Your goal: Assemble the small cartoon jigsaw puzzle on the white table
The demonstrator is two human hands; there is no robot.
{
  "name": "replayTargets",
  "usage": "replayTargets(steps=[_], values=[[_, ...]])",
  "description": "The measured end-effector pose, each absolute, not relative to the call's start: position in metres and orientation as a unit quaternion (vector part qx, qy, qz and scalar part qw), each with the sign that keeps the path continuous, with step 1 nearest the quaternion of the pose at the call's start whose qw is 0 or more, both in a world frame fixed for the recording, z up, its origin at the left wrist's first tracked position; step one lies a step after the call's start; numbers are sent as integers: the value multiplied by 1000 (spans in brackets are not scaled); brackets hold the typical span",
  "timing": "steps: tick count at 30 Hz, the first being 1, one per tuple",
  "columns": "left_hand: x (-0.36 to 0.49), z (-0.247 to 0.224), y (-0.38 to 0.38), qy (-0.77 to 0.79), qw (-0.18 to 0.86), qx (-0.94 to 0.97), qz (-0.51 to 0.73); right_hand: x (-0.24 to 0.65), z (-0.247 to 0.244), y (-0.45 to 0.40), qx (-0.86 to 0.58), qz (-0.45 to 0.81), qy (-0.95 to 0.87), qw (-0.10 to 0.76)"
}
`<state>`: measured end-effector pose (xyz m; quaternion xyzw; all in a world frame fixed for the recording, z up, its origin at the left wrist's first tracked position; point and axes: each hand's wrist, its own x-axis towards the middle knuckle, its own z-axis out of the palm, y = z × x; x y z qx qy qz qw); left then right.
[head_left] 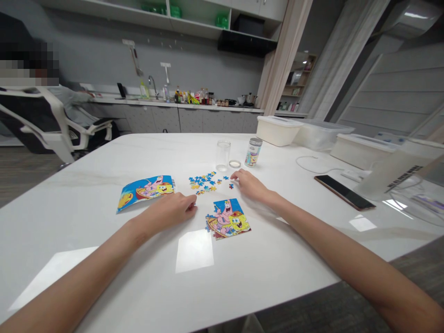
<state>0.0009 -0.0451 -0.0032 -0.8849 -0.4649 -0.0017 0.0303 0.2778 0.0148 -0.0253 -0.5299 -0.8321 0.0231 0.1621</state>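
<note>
Right hand point(250, 186) empty, curled, just beside loose puzzle pieces point(203, 181). Left hand point(169, 210) empty too, farther off, near built puzzle point(227, 219). Pieces lie ahead, between hands.

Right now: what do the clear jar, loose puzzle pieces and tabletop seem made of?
The clear jar looks like glass or clear plastic, see-through and glossy; can't tell which. The loose puzzle pieces seem printed cardboard, flat-finished. The tabletop looks like polished white stone or laminate, faintly veined, with glossy reflections.
</note>
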Motion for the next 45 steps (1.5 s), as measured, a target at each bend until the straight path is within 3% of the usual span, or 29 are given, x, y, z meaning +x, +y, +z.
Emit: replayTargets(steps=[15,23,33,40,42,45], values=[[4,-5,-49,-475,52,-879,-10,243,-25,25,-433,6,-882,186],[3,-7,-49,-453,67,-888,-23,204,-3,58,-510,72,-850,108],[3,-6,-50,-448,52,-892,-31,195,4,70,-540,165,-815,128],[2,-9,-48,-457,5,-886,-78,200,3,52,-493,282,-790,231],[4,-10,-46,-477,-43,-868,-133,204,1,38,-449,430,-719,310],[10,-11,-45,-493,-151,-825,-232,211,-1,12,-399,597,-601,351]])
